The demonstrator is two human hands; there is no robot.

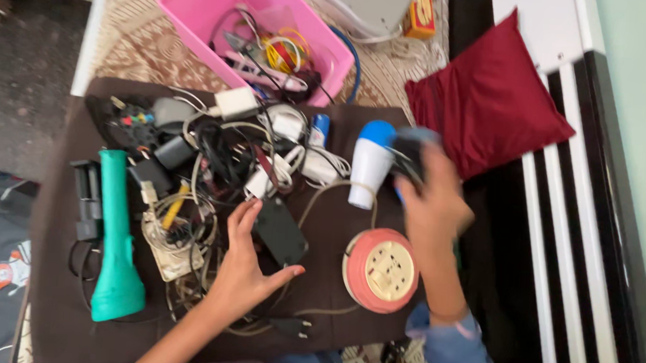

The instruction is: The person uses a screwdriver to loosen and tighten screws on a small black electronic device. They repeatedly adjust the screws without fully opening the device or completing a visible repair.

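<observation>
My left hand (pixel 243 269) lies flat and spread on the brown cloth (pixel 53 263), fingers open and gripping nothing — the fingertips touch one black adapter (pixel 280 231), which sits at about one o'clock from my palm. My right hand (pixel 432 202) is up at the cloth's right edge, blurred, its fingers curled around a dark object (pixel 410 153); I cannot tell what that object is. Just at nine o'clock from it stands one white bulb (pixel 370 165) with a blue cap. At six o'clock from my right hand lies one round pink extension reel (pixel 381 269), its cord looping toward the heap.

Counting outward: one teal torch (pixel 117 244) along the left edge, one pink tub (pixel 199 6) of cables at twelve o'clock beyond the cloth, one red cushion (pixel 489 102) at two o'clock. The tangle of chargers and wires (pixel 221 150) fills the middle and top — too knotted to count. Bare cloth shows between the adapter and the reel, and along the near-left corner.
</observation>
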